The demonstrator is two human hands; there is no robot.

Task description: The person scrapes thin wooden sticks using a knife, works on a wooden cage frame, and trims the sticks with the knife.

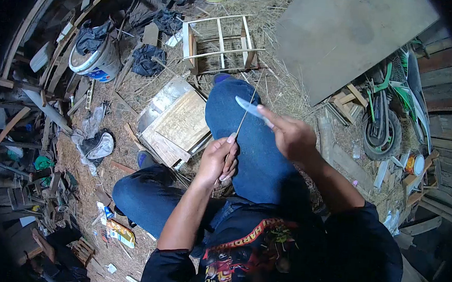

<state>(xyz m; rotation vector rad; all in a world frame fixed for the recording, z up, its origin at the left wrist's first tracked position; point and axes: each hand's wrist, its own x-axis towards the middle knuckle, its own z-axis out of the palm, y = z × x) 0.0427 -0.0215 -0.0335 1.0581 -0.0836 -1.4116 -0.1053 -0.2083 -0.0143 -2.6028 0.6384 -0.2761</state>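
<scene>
Apparently for steadiness, left hand (215,160) clenches a thin stick (243,122) near one end, slanting it over the bent knee (223,107). Right hand (294,139) grips a knife (245,104) across it, forefinger extended, likely for control.

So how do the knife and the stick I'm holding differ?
The knife has a pale, broad blade, while the stick is brown and thin. The stick looks longer than the visible part of the knife. Your right hand holds the knife; your left hand grips the stick. Both are over your leg.
</scene>
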